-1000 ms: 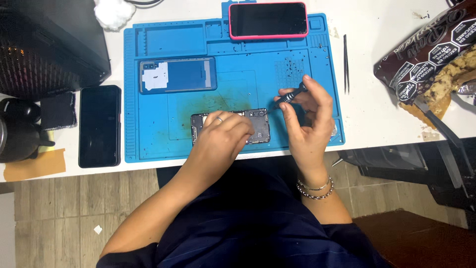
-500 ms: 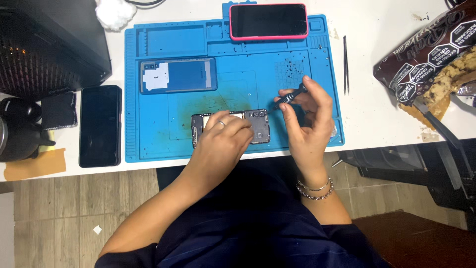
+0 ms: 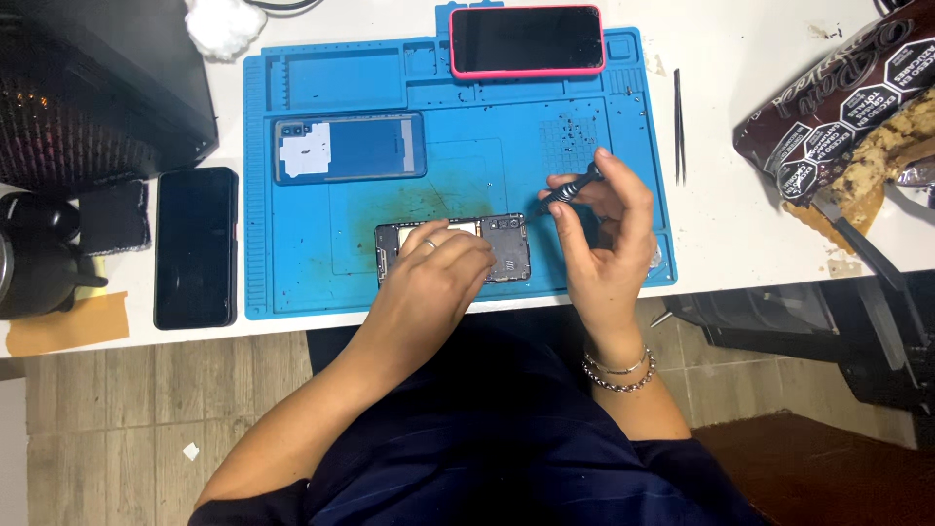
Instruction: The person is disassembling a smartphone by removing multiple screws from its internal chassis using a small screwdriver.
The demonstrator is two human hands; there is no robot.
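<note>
One opened phone (image 3: 506,248) lies near the front edge of the blue mat (image 3: 292,282), half under your left hand (image 3: 438,278), whose fingers press flat on it. Your right hand (image 3: 609,239), just beside its right end, pinches a dark tool (image 3: 568,188) above it. Farther back sit a blue back cover (image 3: 349,148) and a pink-cased phone (image 3: 526,40).

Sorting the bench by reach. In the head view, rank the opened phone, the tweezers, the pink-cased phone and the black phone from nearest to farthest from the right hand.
From the right hand:
1. Opened phone, just to its left on the mat.
2. Tweezers, up right, off the mat.
3. Pink-cased phone, at the mat's top edge.
4. Black phone, far left.
</note>
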